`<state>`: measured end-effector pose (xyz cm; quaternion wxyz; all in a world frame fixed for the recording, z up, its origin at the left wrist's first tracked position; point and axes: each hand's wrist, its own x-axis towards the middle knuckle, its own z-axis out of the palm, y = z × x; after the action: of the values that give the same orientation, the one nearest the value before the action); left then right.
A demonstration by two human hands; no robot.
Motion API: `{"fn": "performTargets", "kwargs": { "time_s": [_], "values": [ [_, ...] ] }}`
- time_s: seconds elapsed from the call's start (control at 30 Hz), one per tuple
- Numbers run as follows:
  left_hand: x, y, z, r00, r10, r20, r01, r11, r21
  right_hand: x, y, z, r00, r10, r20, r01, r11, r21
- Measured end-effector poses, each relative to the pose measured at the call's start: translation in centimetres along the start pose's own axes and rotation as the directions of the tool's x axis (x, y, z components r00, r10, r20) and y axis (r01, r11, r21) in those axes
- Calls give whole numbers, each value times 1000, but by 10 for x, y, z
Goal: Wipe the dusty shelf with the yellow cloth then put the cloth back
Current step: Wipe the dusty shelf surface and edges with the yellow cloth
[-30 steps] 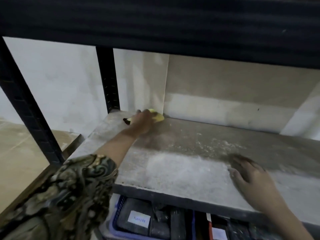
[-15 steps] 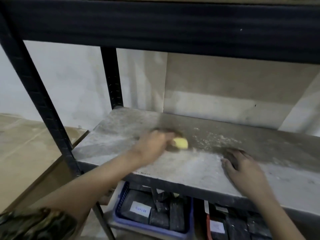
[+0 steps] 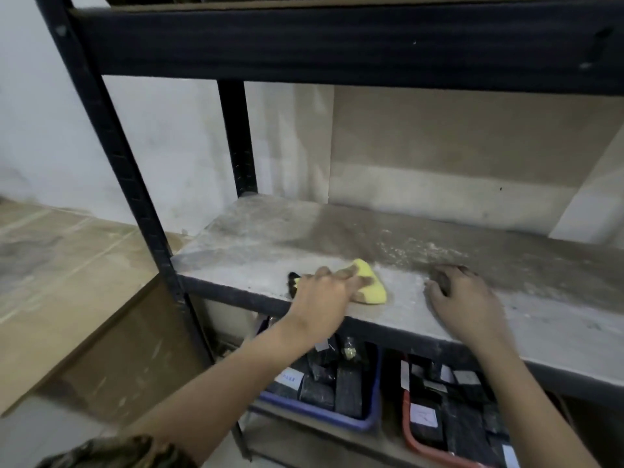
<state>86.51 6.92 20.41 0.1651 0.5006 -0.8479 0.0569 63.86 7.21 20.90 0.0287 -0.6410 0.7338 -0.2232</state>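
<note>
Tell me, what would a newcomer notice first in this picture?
First the bright yellow cloth, pressed by the left hand near the front edge of the dusty grey shelf board. The right hand rests flat beside it. Below stand a blue plastic bin and a red one.

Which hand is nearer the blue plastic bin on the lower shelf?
Left. The left hand presses the yellow cloth almost directly above the blue plastic bin; the right hand rests further right, above the red bin.
</note>
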Motion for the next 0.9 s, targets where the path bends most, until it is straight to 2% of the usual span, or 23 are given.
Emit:
{"fn": "performTargets", "kwargs": {
  "time_s": [0.03, 0.1, 0.2, 0.27, 0.33, 0.37, 0.43, 0.5, 0.57, 0.63, 0.7, 0.73, 0.8, 0.9],
  "values": [
    [-2, 3, -5, 1000, -6, -14, 6, 1000, -13, -1, 0, 0, 1000, 2, 1, -2, 1000, 12],
    [1, -17, -20, 991, -108, -76, 111, 993, 35, -1, 0, -1, 1000, -4, 6, 4, 999, 35],
    [7, -85, -46, 913, -368, -178, 398, 900, 179, -1, 0, -1, 1000, -11, 8, 11, 999, 48],
    [1, -131, -53, 839, -535, -101, 542, 801, 256, -1, 0, -1, 1000, -5, 11, 5, 999, 34],
    [-9, -158, -44, 793, -606, 60, 582, 783, 218, -1, -1, -2, 1000, -4, 16, 4, 1000, 15],
    [-14, -164, -38, 794, -602, 89, 582, 794, 178, -1, -1, -2, 1000, -2, 19, 2, 1000, 11],
    [-20, -160, -32, 807, -589, 44, 581, 806, 117, 0, -3, -2, 1000, 3, 18, -3, 1000, 11],
    [-18, -138, -34, 820, -572, 7, 563, 809, 169, 0, -3, -2, 1000, 13, 20, -13, 1000, 8],
    [-15, -95, -31, 873, -487, 18, 462, 839, 286, 0, -4, -1, 1000, 17, 20, -17, 1000, -6],
    [-15, -31, -27, 944, -325, 62, 288, 899, 330, -1, -4, -1, 1000, 14, 13, -14, 1000, -16],
    [-14, 18, -23, 979, -186, 88, 163, 962, 221, -2, -4, -2, 1000, 10, 19, -10, 1000, -18],
    [-10, 28, -21, 984, -161, 78, 147, 975, 164, -2, -4, -2, 1000, 10, 20, -10, 1000, -14],
    [0, 22, -29, 981, -191, 43, 183, 972, 148, -3, -4, -3, 1000, 13, 10, -13, 1000, 4],
    [7, -36, -53, 935, -326, -136, 350, 911, 217, -3, -3, 1, 1000, 14, -20, -13, 999, 40]
  ]
}}
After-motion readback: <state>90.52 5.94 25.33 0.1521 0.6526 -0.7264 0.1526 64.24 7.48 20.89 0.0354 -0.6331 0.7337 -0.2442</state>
